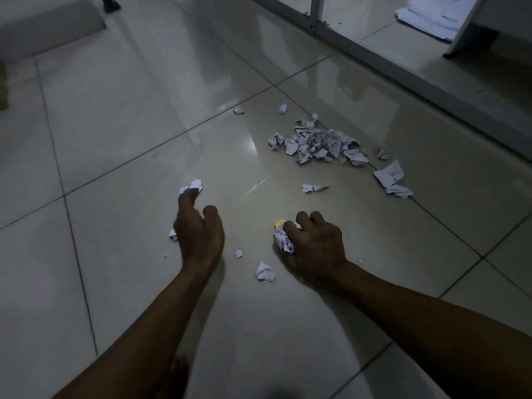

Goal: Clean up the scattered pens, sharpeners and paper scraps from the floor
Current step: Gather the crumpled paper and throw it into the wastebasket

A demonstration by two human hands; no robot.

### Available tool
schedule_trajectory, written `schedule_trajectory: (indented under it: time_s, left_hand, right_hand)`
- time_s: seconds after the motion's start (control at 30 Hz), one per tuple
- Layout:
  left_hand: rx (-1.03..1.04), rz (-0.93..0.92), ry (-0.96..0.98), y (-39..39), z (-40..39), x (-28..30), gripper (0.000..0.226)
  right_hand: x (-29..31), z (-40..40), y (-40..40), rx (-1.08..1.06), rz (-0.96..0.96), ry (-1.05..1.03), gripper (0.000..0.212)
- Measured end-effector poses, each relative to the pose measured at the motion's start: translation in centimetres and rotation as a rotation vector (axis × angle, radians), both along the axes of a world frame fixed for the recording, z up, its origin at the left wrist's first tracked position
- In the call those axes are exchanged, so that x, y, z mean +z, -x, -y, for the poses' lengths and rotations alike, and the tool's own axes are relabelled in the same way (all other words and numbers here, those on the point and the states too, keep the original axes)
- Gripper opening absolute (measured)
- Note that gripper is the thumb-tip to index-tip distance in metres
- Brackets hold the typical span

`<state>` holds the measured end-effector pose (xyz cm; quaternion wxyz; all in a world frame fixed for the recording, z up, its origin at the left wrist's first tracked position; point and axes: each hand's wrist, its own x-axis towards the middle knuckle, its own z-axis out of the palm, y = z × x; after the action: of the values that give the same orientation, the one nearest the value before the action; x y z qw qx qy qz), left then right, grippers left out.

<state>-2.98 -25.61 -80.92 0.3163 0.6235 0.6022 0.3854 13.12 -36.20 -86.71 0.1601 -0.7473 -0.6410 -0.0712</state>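
My right hand (315, 244) grips a wad of crumpled paper scraps (283, 240) low over the tiled floor; a small yellow bit (280, 223) shows at the top of the wad. My left hand (198, 228) reaches forward with loosely curved fingers, its fingertips at a crumpled scrap (193, 185) and a small scrap (172, 234) beside its thumb side. A big pile of torn paper (319, 144) lies ahead to the right. Loose scraps lie between my hands (264, 272), farther ahead (313, 188) and at the right (393, 178).
A glossy tiled floor (121, 133) spreads all around. A metal frame rail (403, 79) runs along the upper right, with stacked white papers (431, 15) behind it. A grey mat (49, 27) lies at the upper left.
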Motion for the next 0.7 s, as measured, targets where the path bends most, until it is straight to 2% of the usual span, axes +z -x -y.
schedule_trajectory:
  time_s: [0.1, 0.2, 0.37, 0.5, 0.57, 0.63, 0.7]
  left_hand:
    - [-0.009, -0.181, -0.031, 2.6, -1.3, -0.7, 0.04]
    - [-0.106, -0.365, -0.03, 4.6, -2.7, -2.1, 0.037]
    - [-0.188, -0.636, -0.03, 6.0, -3.3, -4.9, 0.04]
    - [-0.137, -0.723, -0.105, 5.6, -2.9, -5.7, 0.019]
    - [-0.165, -0.831, -0.189, 5.7, -3.0, -6.1, 0.023]
    - [-0.215, -0.863, -0.263, 5.8, -3.4, -6.1, 0.024]
    - [-0.218, -0.818, -0.277, 5.6, -4.1, -5.6, 0.027]
  right_hand:
    - [0.2, -0.3, 0.1, -0.014, -0.032, 0.028, 0.03]
    - [1.0, -0.8, -0.7, 0.004, -0.154, -0.02, 0.025]
    - [2.2, -0.4, -1.8, -0.149, -0.683, -0.21, 0.028]
    - [2.5, 0.5, -1.7, -0.228, -0.915, -0.282, 0.032]
    - [2.4, 0.7, -1.5, -0.296, -1.011, -0.278, 0.038]
    - [2.6, 0.8, -1.4, -0.36, -1.107, -0.277, 0.045]
    - [3.0, 0.6, -1.3, -0.411, -1.208, -0.29, 0.033]
